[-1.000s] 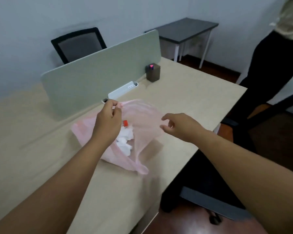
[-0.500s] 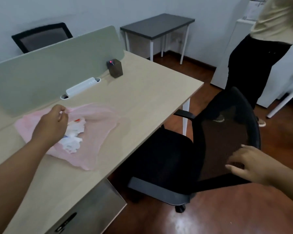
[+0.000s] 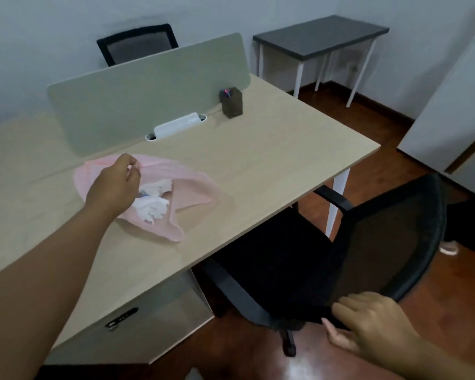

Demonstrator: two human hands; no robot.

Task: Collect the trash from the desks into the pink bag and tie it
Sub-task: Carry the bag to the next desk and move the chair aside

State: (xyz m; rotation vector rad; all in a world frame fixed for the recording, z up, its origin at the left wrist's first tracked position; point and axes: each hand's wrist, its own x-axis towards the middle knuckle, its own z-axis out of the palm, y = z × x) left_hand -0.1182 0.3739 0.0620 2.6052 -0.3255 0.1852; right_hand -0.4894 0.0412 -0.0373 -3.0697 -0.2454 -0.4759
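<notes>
Partly behind the left hand (image 3: 113,185), white trash (image 3: 154,208) inside the pink bag (image 3: 195,185).

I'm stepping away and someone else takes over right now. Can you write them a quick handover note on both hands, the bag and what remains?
Left hand: pinches the rim of the pink bag, which lies slack on the desk with its mouth open.
Right hand: grips the backrest edge of the black office chair, away from the bag.
Done: crumpled white tissues are in the bag.
Left: check for more trash, then tie the bag.
</notes>
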